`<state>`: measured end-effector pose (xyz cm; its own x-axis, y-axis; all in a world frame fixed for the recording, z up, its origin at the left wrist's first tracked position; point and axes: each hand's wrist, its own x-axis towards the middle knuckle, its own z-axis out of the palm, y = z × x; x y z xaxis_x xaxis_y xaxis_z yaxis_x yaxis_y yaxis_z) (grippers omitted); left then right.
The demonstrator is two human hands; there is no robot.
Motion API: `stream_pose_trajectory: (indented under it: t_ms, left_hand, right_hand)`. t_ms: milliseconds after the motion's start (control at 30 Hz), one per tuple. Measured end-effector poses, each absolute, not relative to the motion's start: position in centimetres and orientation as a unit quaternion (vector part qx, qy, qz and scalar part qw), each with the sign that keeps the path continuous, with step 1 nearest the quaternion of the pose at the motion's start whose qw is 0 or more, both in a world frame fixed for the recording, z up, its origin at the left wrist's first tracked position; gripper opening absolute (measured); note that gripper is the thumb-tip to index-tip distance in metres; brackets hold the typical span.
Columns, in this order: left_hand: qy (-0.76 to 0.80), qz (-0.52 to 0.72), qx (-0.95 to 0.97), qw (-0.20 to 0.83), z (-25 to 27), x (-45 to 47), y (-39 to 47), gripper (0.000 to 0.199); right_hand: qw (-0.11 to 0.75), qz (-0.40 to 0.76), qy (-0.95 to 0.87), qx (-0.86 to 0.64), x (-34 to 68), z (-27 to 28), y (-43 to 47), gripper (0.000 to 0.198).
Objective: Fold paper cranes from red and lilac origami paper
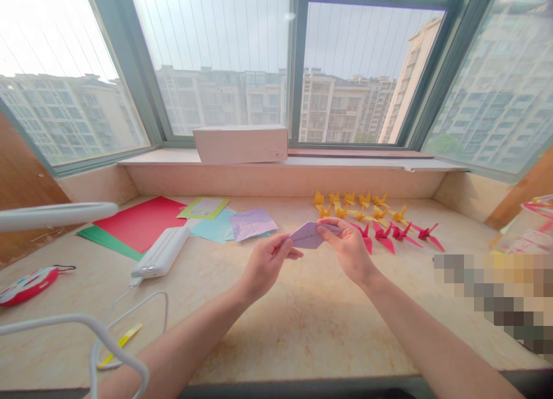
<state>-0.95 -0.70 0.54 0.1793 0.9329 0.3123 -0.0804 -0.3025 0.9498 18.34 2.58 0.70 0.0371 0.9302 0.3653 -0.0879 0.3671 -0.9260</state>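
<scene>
Beige counter [311, 324], fingers [332, 236] pinching folded purple paper [304, 236]

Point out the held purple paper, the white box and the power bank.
Held purple paper [305, 236], head view: middle of its face.
White box [242, 146], head view: front face.
Power bank [161, 251], head view: upper side.

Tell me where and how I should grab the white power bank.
I'd grip the white power bank across its two long sides, near the middle, coming from above with the left hand once that lets go of the folded purple paper. It lies flat, longer than wide, and the plug makes its near end awkward.
</scene>
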Motion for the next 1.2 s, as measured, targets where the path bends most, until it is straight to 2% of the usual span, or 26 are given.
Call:
stream_pose_trajectory:
  t_ms: [167,300,400,567,667,867,1000,1200]
  left_hand:
    - [0.340,0.511,0.575,0.540,1.2,-1.2,-1.0,0.043]
    - [0.297,0.550,0.550,0.553,1.6,-1.5,-1.0,0.047]
    - [0.293,0.586,0.528,0.541,1.6,-1.6,-0.8,0.043]
    - [0.348,0.634,0.499,0.477,1.5,-1.6,-0.3,0.034]
    - [0.354,0.637,0.501,0.467,1.4,-1.5,-0.2,0.038]
    - [0.346,0.613,0.539,0.462,1.1,-1.2,-0.6,0.025]
    - [0.313,0.577,0.549,0.517,1.3,-1.3,-0.9,0.024]
    - [0.282,0.534,0.543,0.584,1.4,-1.2,-1.1,0.032]
  right_hand:
    - [0.641,0.345,-0.599,-0.332,18.3,0.6,1.7,0.017]
    - [0.615,0.311,-0.674,-0.267,18.6,0.9,0.8,0.004]
    - [0.563,0.219,-0.764,-0.227,18.9,1.2,0.7,0.010]
    - [0.496,0.092,-0.826,-0.250,18.8,1.2,0.8,0.018]
    - [0.496,0.084,-0.818,-0.279,18.7,0.9,0.8,0.016]
    - [0.503,0.106,-0.796,-0.319,18.4,0.5,0.9,0.015]
    - [0.512,0.090,-0.793,-0.317,18.3,0.4,1.1,0.012]
    - [0.512,0.091,-0.798,-0.303,18.2,0.4,1.0,0.013]
